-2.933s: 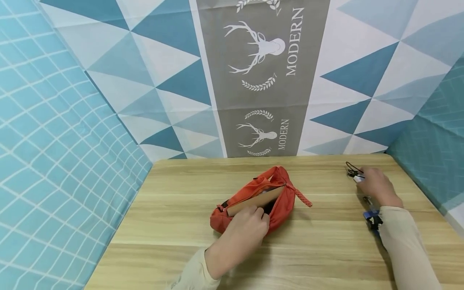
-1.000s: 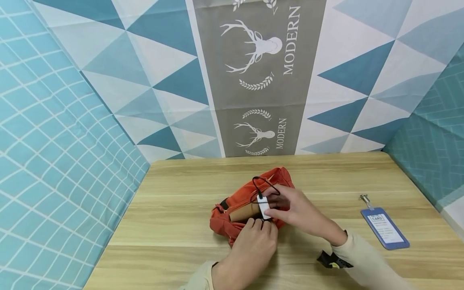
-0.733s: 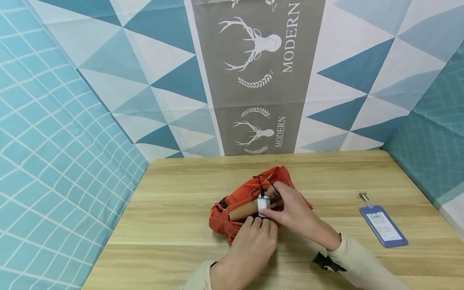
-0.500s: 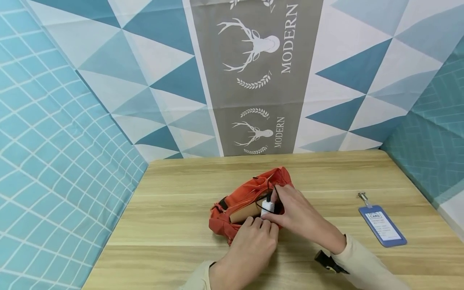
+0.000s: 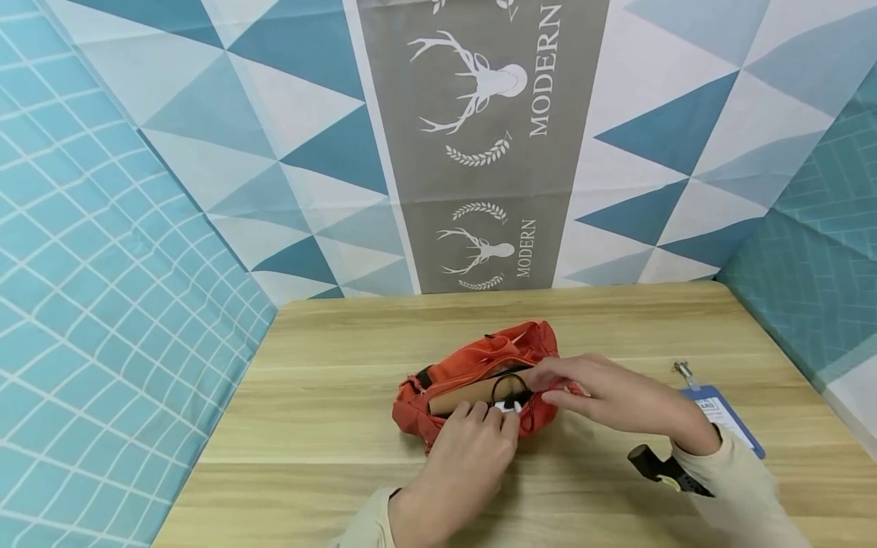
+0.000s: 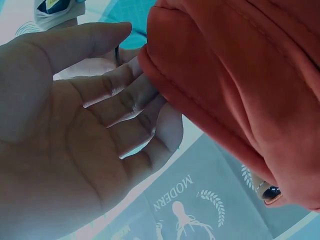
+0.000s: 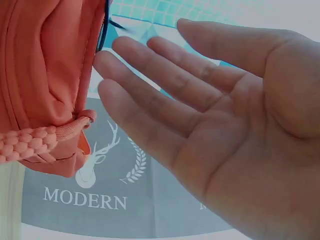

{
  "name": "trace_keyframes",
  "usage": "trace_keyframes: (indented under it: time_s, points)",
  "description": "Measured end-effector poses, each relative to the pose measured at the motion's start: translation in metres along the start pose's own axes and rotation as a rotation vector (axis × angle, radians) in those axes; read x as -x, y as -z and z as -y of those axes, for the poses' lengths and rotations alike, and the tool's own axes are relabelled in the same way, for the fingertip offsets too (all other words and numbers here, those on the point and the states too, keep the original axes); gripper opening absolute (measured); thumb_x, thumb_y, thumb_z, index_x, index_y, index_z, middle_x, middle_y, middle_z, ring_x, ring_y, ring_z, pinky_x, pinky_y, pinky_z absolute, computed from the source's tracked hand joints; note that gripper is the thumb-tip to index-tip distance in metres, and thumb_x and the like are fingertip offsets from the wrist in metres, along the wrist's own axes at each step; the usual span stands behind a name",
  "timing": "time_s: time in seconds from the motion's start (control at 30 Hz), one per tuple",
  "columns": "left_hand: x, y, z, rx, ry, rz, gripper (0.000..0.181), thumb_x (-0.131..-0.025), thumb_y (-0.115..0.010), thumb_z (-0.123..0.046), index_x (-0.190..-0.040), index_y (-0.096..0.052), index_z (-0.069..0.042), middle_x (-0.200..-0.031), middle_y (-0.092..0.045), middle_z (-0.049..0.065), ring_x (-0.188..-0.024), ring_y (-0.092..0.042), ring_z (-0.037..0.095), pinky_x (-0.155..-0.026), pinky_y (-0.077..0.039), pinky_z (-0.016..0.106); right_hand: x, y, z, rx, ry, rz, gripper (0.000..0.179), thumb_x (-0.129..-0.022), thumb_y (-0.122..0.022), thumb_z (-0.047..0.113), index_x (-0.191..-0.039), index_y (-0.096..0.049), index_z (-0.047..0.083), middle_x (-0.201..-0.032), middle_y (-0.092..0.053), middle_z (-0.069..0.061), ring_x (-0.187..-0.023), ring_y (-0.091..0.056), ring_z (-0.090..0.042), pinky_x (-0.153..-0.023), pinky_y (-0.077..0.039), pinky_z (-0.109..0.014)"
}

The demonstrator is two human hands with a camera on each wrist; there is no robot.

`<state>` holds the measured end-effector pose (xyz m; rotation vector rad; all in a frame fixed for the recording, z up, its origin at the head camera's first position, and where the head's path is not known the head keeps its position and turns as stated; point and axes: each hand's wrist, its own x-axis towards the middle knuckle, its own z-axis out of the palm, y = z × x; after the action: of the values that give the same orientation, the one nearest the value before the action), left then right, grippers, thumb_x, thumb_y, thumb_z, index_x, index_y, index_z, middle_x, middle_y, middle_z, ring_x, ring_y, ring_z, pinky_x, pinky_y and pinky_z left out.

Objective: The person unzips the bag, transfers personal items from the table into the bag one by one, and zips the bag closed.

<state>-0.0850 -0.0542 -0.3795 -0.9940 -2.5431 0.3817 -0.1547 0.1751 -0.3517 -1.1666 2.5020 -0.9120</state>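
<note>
A red zippered bag [image 5: 473, 358] lies gaping on the table. My left hand [image 5: 473, 449] hooks its fingers over the near rim; the left wrist view shows them curled behind the red cloth, thumb apart. Inside the bag sit a brown, flat-looking item [image 5: 455, 392] and a small white block [image 5: 508, 406] with a black cord loop [image 5: 508, 378]. The white block is mostly hidden by the rim and fingers. At the bag's right end hovers my right hand [image 5: 610, 392], fingers extended and holding nothing; its palm [image 7: 235, 135] is bare in the right wrist view.
A blue card holder [image 5: 736, 426] with a metal clip lies on the wooden table [image 5: 308, 426] at the right, partly behind the right forearm. A braided red pull [image 7: 30, 142] hangs from the bag. Patterned cloth walls stand behind and at both sides.
My right hand took the white block from the table's right side, lowered it into the bag and let go, then drew back rightward. The left hand stays on the bag's near rim.
</note>
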Motion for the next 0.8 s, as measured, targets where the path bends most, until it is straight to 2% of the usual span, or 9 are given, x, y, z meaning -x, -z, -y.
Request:
trace_keyframes:
  time_s: [0.2, 0.33, 0.43, 0.6, 0.7, 0.8]
  points:
    - [0.0, -0.001, 0.0, 0.003, -0.015, -0.012, 0.024, -0.085, -0.075, -0.029, -0.102, -0.067, -0.014, -0.078, -0.063, -0.003, -0.069, -0.059, 0.015, -0.064, -0.046, 0.029, -0.007, -0.009, 0.001, 0.087, 0.066, 0.005, 0.023, -0.1, -0.06, 0.019, -0.122, -0.065, 0.016, -0.114, -0.067, 0.008, -0.097, -0.061, -0.004, -0.084, -0.053, -0.035]
    - [0.0, 0.0, 0.002, 0.002, 0.001, -0.007, 0.022, -0.085, -0.074, -0.029, -0.099, -0.066, -0.014, -0.077, -0.063, -0.003, -0.069, -0.059, 0.016, -0.065, -0.047, 0.029, -0.011, -0.016, 0.002, 0.126, 0.077, -0.075, 0.03, -0.095, -0.068, 0.016, -0.124, -0.065, 0.014, -0.12, -0.065, 0.004, -0.103, -0.061, -0.009, -0.087, -0.053, -0.037]
    - [0.0, 0.002, 0.004, -0.003, 0.017, -0.014, 0.02, -0.084, -0.075, -0.027, -0.095, -0.065, -0.015, -0.076, -0.062, -0.003, -0.069, -0.059, 0.016, -0.064, -0.046, 0.029, -0.016, -0.021, 0.003, 0.127, 0.115, -0.134, 0.035, -0.092, -0.071, 0.013, -0.126, -0.064, 0.014, -0.124, -0.064, 0.004, -0.109, -0.06, -0.011, -0.091, -0.052, -0.037]
    - [-0.001, 0.004, 0.006, -0.005, 0.007, -0.021, 0.02, -0.083, -0.076, -0.027, -0.093, -0.064, -0.015, -0.077, -0.061, -0.003, -0.069, -0.059, 0.015, -0.064, -0.045, 0.028, -0.023, -0.03, 0.003, 0.146, 0.188, -0.143, 0.031, -0.094, -0.068, 0.013, -0.125, -0.064, 0.014, -0.124, -0.064, 0.005, -0.113, -0.059, -0.011, -0.094, -0.05, -0.037]
    - [-0.001, 0.004, 0.006, -0.001, 0.002, -0.016, 0.022, -0.082, -0.077, -0.029, -0.094, -0.064, -0.015, -0.077, -0.061, -0.003, -0.07, -0.059, 0.014, -0.065, -0.045, 0.028, -0.02, -0.03, 0.004, 0.152, 0.152, -0.123, 0.034, -0.095, -0.069, 0.023, -0.128, -0.063, 0.017, -0.127, -0.061, 0.008, -0.118, -0.055, -0.012, -0.095, -0.048, -0.039]
    - [0.0, 0.003, 0.007, -0.001, 0.009, -0.011, 0.022, -0.082, -0.076, -0.028, -0.096, -0.065, -0.015, -0.078, -0.062, -0.003, -0.07, -0.059, 0.015, -0.065, -0.045, 0.028, -0.011, -0.025, 0.008, 0.185, 0.065, -0.079, 0.054, -0.087, -0.078, 0.033, -0.135, -0.058, 0.018, -0.133, -0.055, 0.007, -0.125, -0.048, -0.016, -0.1, -0.046, -0.044]
